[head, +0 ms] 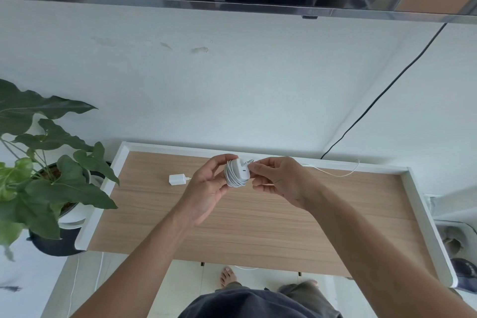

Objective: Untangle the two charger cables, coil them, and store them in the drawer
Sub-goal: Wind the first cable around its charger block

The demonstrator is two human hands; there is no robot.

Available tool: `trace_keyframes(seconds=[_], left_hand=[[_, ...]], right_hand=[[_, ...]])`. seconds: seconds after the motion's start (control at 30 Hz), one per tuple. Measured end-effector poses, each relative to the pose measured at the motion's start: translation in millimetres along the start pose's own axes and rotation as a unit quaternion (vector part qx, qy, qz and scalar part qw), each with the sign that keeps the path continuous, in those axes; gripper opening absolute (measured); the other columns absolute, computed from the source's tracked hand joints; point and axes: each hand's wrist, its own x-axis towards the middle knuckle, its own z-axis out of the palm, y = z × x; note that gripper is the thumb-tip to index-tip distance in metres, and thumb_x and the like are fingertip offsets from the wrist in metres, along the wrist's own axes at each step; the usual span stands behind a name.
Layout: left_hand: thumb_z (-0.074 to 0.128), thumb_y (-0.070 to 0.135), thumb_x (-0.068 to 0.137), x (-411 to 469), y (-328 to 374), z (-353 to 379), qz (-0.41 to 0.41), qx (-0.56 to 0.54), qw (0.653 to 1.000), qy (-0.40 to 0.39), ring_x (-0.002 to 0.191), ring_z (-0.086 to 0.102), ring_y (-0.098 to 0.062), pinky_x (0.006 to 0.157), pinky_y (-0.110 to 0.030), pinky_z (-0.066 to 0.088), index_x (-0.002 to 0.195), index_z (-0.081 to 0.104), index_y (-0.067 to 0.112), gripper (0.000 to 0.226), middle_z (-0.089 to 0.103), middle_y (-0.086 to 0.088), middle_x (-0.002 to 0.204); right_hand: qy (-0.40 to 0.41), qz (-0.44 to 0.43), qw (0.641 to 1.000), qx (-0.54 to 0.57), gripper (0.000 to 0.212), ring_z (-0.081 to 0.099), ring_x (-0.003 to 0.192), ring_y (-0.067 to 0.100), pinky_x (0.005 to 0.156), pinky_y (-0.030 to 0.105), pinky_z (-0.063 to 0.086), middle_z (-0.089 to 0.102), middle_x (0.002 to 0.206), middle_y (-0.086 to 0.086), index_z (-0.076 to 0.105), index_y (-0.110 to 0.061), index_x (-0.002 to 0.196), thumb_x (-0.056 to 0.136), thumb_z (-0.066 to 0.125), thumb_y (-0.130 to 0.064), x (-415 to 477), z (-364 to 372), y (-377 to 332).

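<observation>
The white charger brick wound in white cable (237, 172) is gripped by the left hand (206, 188) above the wood-grain tabletop (258, 227), probably so the wraps don't slip; the cable end is pinched by the right hand (278, 181), likely for tucking in; a second small white charger block (177, 178) is left lying on the top, not yet coiled.

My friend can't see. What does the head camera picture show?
Two hands hold a white charger with its cable wound around it above a wooden table: the left hand grips the charger, the right hand pinches the cable. A second charger lies on the table; a leafy plant stands at the left.
</observation>
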Motion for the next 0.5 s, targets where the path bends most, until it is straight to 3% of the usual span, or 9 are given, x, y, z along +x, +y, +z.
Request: trace_keyframes(seconds=[0.17,0.3,0.5], left_hand=[[0.047,-0.016,0.108,2,-1,4,0.027,0.047,0.998,0.034,0.121,0.068,-0.023,0.111,-0.040,0.058,0.141,0.062,0.005,0.042,0.074,-0.007,0.126],[0.048,-0.015,0.108,2,-2,7,0.047,0.072,0.995,0.051,0.119,0.065,-0.025,0.122,-0.051,0.050,0.141,0.064,0.008,0.043,0.075,-0.007,0.120],[0.063,0.005,0.108,-5,11,0,0.065,0.101,0.993,0.003,0.130,0.065,-0.029,0.119,-0.055,0.051,0.148,0.063,0.018,0.042,0.069,-0.010,0.145]], right_hand=[[0.049,-0.010,0.999,-0.004,0.020,0.067,0.072,0.010,0.081,0.028,0.064,0.083,0.100,0.008,0.081,-0.001,0.111,0.103,0.077,-0.020,6,6,1],[0.080,-0.026,0.996,-0.012,0.012,0.062,0.067,0.013,0.088,0.036,0.063,0.079,0.089,0.007,0.081,-0.006,0.096,0.101,0.078,-0.017,7,10,-2],[0.075,-0.066,0.993,-0.058,0.015,0.063,0.069,0.009,0.099,0.042,0.063,0.080,0.085,-0.003,0.082,-0.010,0.105,0.099,0.080,-0.024,5,0,-7]])
